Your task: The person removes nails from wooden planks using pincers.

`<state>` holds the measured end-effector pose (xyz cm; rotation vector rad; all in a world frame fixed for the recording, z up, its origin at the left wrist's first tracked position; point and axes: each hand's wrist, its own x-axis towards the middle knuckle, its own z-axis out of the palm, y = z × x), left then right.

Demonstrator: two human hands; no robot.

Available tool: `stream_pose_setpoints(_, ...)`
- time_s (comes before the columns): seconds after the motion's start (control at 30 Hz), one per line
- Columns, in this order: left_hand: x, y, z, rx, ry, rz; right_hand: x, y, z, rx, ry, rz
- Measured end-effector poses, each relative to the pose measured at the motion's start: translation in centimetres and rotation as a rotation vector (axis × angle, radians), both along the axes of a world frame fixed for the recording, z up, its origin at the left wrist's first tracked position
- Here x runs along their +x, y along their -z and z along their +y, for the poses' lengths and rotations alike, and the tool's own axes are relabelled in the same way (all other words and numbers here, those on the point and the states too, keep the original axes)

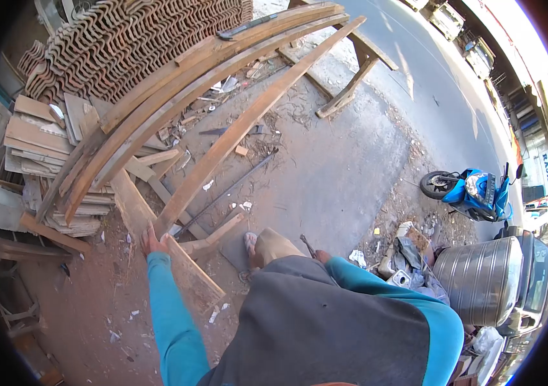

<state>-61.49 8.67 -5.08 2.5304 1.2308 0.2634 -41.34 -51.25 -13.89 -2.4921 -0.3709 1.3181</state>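
A long wooden beam (248,122) runs from a far trestle (351,83) to a near support topped by a short wide plank (190,273). My left hand (154,243) is at the beam's near end, fingers closed round it just above the plank. Low by my right leg, my right hand (321,256) grips a short dark metal tool (307,244); its head is too small to make out. Several other long beams (216,74) lie side by side to the left, with a hand saw (248,27) on top.
Stacked roof tiles (126,51) and cut boards (39,138) stand at the left. A long metal bar (229,190) and wood scraps lie on the ground. To the right are a blue motorbike (473,193), a ribbed metal drum (480,280) and rubbish (409,257), with a road (428,71) beyond.
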Motion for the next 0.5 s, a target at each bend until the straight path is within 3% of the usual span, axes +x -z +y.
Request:
stream_pose_setpoints(0.13,0.0,0.1,0.4,-0.117,-0.016,-0.024,0.2,2.7,-3.5,-0.073,0.118,0.005)
stream_pose_setpoints(0.2,0.2,-0.2,0.1,-0.130,-0.037,-0.022,0.6,7.8,-6.6,-0.064,-0.059,0.052)
stream_pose_setpoints(0.33,-1.1,1.0,0.8,-0.101,-0.027,0.005,2.7,7.9,-10.1,-0.083,-0.046,0.123)
stream_pose_setpoints(0.5,-1.2,-0.1,3.7,-0.377,-0.011,0.173,9.3,8.3,-10.7,-0.046,0.119,0.102)
